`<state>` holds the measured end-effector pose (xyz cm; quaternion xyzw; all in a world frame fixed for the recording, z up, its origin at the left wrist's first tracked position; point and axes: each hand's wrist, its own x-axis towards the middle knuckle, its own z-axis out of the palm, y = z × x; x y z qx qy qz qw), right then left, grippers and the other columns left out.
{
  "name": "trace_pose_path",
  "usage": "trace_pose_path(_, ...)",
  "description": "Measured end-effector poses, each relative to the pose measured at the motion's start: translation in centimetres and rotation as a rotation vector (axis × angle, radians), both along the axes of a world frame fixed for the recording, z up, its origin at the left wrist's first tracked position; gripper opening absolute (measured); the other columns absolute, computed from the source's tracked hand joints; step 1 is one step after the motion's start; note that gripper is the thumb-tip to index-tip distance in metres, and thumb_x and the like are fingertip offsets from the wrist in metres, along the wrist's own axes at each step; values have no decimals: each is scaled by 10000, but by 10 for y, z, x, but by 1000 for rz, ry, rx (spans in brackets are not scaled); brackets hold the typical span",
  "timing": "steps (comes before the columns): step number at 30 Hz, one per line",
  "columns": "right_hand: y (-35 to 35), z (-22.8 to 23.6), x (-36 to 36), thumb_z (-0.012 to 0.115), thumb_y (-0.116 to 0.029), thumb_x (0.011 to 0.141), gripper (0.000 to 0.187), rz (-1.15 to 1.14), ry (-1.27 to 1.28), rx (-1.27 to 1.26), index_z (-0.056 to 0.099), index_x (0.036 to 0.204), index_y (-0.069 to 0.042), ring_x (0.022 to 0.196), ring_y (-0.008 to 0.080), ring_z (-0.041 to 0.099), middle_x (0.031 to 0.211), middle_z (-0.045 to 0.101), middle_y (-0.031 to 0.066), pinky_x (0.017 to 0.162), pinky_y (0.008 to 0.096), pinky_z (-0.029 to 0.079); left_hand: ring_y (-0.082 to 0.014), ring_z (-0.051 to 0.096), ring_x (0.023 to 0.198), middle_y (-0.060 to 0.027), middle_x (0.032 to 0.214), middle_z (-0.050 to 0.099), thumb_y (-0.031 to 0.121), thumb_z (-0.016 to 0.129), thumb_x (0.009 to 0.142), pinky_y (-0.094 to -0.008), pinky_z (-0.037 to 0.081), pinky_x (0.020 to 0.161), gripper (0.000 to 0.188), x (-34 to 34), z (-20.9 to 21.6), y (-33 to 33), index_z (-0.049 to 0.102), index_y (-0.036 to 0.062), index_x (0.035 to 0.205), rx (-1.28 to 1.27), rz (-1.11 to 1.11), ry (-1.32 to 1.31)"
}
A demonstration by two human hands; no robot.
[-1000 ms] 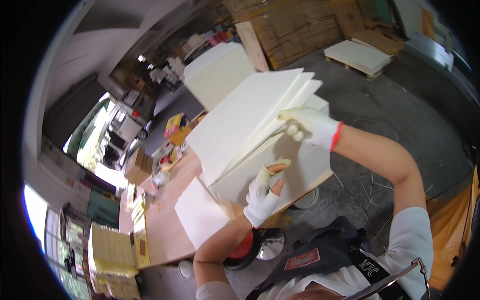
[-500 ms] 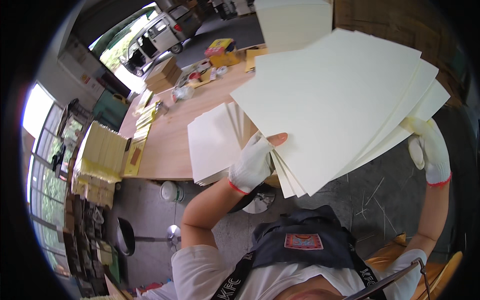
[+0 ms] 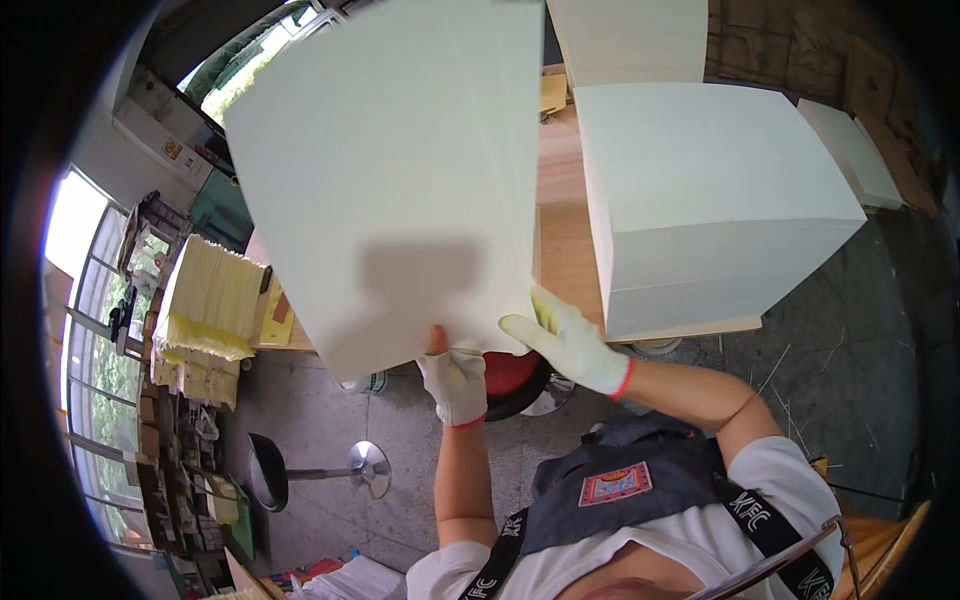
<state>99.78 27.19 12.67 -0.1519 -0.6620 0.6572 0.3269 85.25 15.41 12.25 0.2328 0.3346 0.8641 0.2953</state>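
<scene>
Large white paper sheets (image 3: pixel 390 170) are held up in front of me over the table, covering much of it, with a dark shadow across their near part. My left hand (image 3: pixel 456 385), in a white glove with the thumb bare, grips their near edge, thumb on top and fingers underneath. At the near right corner is my gloved right hand (image 3: pixel 575 345), its thumb at the near edge and its fingers along the right side, pinching the corner. To the right stands a tall stack of white sheets (image 3: pixel 720 160) on the wooden table (image 3: pixel 568 220).
Another white stack (image 3: pixel 635 40) rises at the far side. Yellowish bundled stock (image 3: pixel 205 300) is piled at the left, beside shelves under the windows. A red-seated stool (image 3: pixel 515 385) stands below the table edge, and a black stool (image 3: pixel 268 473) is on the floor at left.
The held sheets have swung leftward and now lie more squarely together, covering the table's left part. My right hand has moved in from the far right to their near corner. The right stack has come into view.
</scene>
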Motion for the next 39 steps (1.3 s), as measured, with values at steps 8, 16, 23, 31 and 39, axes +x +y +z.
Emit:
trace_pose_path(8, 31, -153, -84, 664, -522, 942, 526, -136, -432, -342, 664, 1090, -17, 703, 162, 630, 850, 663, 97, 676, 319, 526, -193, 652, 996, -18, 1079, 637, 87, 625, 1000, -391, 572, 911, 144, -65, -183, 50, 598, 123, 1137, -393, 226, -663)
trace_pose_path(16, 22, -162, -91, 684, -514, 928, 464, -222, -356, -677, 701, 1045, -65, 619, 116, 605, 819, 646, 23, 503, 277, 543, -216, 649, 1077, -47, 1165, 640, 119, 653, 995, -423, 596, 930, 178, -65, -174, 46, 591, 96, 1160, -435, 138, -695)
trace_pose_path(23, 14, -119, -71, 676, -460, 958, 409, -80, -293, -890, 634, 1181, -120, 566, 98, 555, 791, 604, 1, 464, 245, 490, -284, 510, 1322, -139, 1405, 516, 325, 602, 1026, -515, 441, 1124, 416, -68, -138, 27, 492, 81, 1345, -403, -108, -771)
trace_pose_path(31, 11, -154, 116, 541, -299, 1054, 215, 324, -401, -846, 607, 1044, -94, 564, 21, 416, 793, 535, -51, 497, 198, 340, -386, 329, 1480, -203, 1626, 307, 338, 561, 1017, -539, 305, 1204, 616, 45, -11, 8, 343, 114, 1548, -213, -243, -245)
trace_pose_path(39, 66, 5, 276, 569, -340, 1029, 287, -243, -520, -248, 660, 1174, -110, 572, 51, 531, 785, 669, 1, 511, 206, 444, -355, 576, 1315, -206, 1337, 643, 125, 661, 926, -455, 458, 1094, 363, 109, 161, 109, 641, 27, 1274, 253, -85, 1561)
